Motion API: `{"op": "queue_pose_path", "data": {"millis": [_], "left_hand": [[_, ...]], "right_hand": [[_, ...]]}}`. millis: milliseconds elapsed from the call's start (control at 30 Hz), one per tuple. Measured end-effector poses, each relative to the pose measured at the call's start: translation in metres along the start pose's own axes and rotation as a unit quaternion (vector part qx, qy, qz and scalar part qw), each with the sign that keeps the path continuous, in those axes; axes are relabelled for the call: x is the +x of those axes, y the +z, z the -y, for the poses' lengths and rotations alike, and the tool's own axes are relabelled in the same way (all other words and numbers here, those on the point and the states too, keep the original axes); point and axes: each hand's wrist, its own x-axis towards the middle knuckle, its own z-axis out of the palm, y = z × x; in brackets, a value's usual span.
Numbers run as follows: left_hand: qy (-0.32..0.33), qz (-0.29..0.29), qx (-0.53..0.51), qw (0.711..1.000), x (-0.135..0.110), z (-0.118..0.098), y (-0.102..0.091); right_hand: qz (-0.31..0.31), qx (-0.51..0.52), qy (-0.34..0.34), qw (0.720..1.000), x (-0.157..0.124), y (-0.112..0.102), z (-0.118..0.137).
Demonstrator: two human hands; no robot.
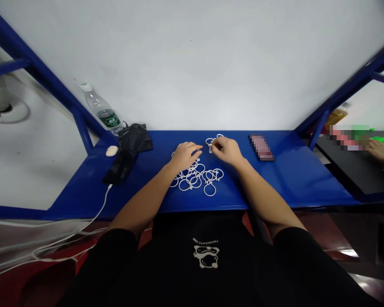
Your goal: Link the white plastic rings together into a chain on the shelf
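White plastic rings with small clasps (210, 190) lie in a loose pile on the blue table (147, 187) in front of me. My left hand (187, 154) is over the far left part of the pile, its thumb and fingers apart with nothing visible between them. To its right, my right hand (225, 150) has its fingertips pinched on a white ring (210, 149), mostly seen as a small pale piece at the fingertips. Just beyond that hand are a few more white rings (219, 136), partly hidden by it.
At the left stand a plastic bottle (108, 117), a black bag (135, 138) and a cream-coloured rounded object (112, 151). A white cable (106, 197) hangs over the front edge. A phone (261, 148) lies on the right. Another person's hand (383, 151) is at a neighbouring dark table.
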Motion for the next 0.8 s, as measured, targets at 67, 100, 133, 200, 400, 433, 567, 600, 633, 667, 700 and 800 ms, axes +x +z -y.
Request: {"op": "queue_pose_path", "data": {"millis": [67, 100, 133, 200, 400, 433, 567, 600, 633, 667, 700, 800], "left_hand": [[-0.014, 0.039, 0.018, 0.999, -0.001, 0.002, 0.000], [-0.018, 0.058, 0.026, 0.998, -0.001, 0.002, 0.000], [-0.023, 0.076, 0.033, 0.996, -0.002, 0.001, -0.001], [-0.033, 0.102, 0.042, 0.993, -0.003, -0.001, -0.001], [-0.052, 0.100, 0.044, 0.993, -0.004, -0.006, 0.002], [-0.048, 0.085, 0.040, 0.994, -0.004, -0.007, 0.002], [-0.024, 0.004, 0.020, 1.000, -0.001, -0.011, -0.001], [-0.018, -0.016, 0.015, 1.000, -0.001, -0.012, -0.002], [-0.013, -0.032, 0.011, 0.999, 0.000, -0.013, -0.003], [-0.009, -0.045, 0.008, 0.999, 0.000, -0.013, -0.004], [-0.005, -0.054, 0.007, 0.998, 0.000, -0.014, -0.005], [0.004, -0.067, 0.012, 0.998, 0.000, -0.013, -0.005]], "right_hand": [[-0.004, -0.067, 0.048, 0.997, 0.002, -0.004, -0.006], [-0.002, -0.091, 0.071, 0.993, 0.003, -0.005, -0.009], [0.002, -0.109, 0.093, 0.990, 0.004, -0.006, -0.012], [0.009, -0.128, 0.132, 0.983, 0.006, -0.005, -0.016], [-0.028, -0.080, 0.195, 0.977, 0.006, -0.003, -0.023], [-0.036, -0.068, 0.193, 0.978, 0.006, -0.003, -0.023], [-0.038, 0.003, 0.110, 0.993, 0.003, 0.000, -0.015], [-0.029, 0.030, 0.075, 0.996, 0.002, 0.001, -0.012], [-0.020, 0.056, 0.038, 0.998, 0.001, 0.003, -0.008], [-0.010, 0.077, 0.002, 0.997, 0.000, 0.005, -0.003], [-0.003, 0.090, -0.030, 0.996, -0.001, 0.007, 0.001], [0.011, 0.080, -0.093, 0.992, -0.004, 0.012, 0.011]]}}
